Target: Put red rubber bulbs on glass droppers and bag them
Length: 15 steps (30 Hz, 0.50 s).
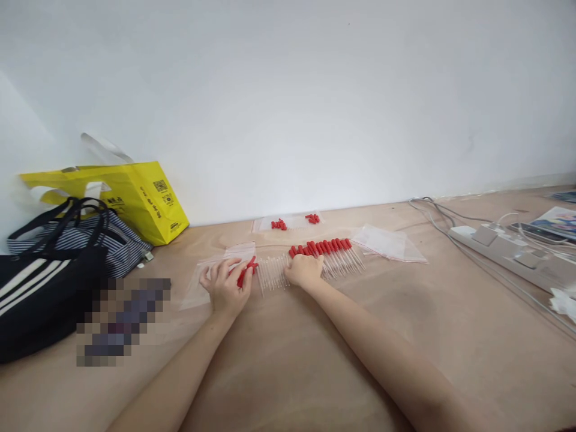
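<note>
The right grip (305, 271) is palm-down, fingers curled under. To its left, apart from it, the left grip (228, 288) has its fingers bent and partly spread. Both bare forearms (373, 342) stretch forward, slanting inward toward the right grip.

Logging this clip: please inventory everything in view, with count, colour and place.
Yellow bag: 1, yellow, back left
Striped fabric item: 1, dark and white, before it
Black bag: 1, white stripes, far left
Pixelated patch: 1, dark, left; contents unreadable
Clear plastic bags: several, left, back, right of centre
Loose red pieces: uncounted, red, by left hand and back
Bare sticks: uncounted, clear, centre
Red-ended sticks: a row, right of centre
Power strip: 1, white, right
Cables: several, greyish, right
Crumpled item: 1, white, right edge
Table: 1, brown
Wall: pale, behind
Left hand: 1, at red pieces
Right hand: 1, at sticks
</note>
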Tool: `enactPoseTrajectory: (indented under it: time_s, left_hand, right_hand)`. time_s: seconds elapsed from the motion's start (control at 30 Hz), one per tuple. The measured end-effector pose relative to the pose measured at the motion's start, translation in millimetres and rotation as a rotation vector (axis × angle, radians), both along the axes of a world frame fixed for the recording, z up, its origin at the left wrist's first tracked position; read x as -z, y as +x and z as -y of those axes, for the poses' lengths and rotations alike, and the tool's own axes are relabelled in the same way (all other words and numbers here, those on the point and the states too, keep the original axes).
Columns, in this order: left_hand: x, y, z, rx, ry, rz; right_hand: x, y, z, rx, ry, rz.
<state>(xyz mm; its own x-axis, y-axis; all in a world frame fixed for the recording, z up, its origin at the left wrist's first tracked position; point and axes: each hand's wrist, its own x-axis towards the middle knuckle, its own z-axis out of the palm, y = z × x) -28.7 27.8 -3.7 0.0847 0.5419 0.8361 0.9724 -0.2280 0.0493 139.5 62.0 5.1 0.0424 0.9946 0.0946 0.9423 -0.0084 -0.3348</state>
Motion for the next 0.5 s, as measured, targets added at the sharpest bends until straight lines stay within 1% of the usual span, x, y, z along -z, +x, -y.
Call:
enactPoseTrajectory:
  time_s: [0.07, 0.1, 0.17, 0.27, 0.33, 0.37, 0.43, 0.5]
  left_hand:
    - [-1.1, 4.8, 8.5, 0.170, -0.017, -0.026]
    - [-1.2, 8.0, 13.5, 0.263, -0.057, -0.040]
    - [-1.1, 15.1, 23.8, 0.429, -0.169, -0.058]
    - [-1.1, 25.1, 35.9, 0.612, -0.340, -0.089]
    - [-1.3, 29.0, 39.5, 0.682, -0.437, -0.126]
    - [-1.3, 29.9, 39.9, 0.695, -0.472, -0.139]
    - [-1.4, 29.9, 39.3, 0.684, -0.510, -0.153]
    - [-1.5, 29.0, 38.4, 0.644, -0.516, -0.159]
  right_hand:
    - [-0.8, 0.6, 0.8, -0.007, 0.005, 0.001]
    - [-1.5, 2.1, 1.8, -0.013, 0.013, 0.003]
    - [-3.2, 8.8, 5.3, -0.026, 0.028, 0.009]
    - [-2.8, 29.7, 15.1, -0.089, 0.082, 0.020]
    - [1.1, 50.0, 24.6, -0.206, 0.175, 0.030]
    - [4.0, 61.2, 30.0, -0.286, 0.220, 0.038]
    - [10.3, 83.1, 41.0, -0.436, 0.279, 0.063]
    - [15.7, 101.4, 50.8, -0.528, 0.302, 0.083]
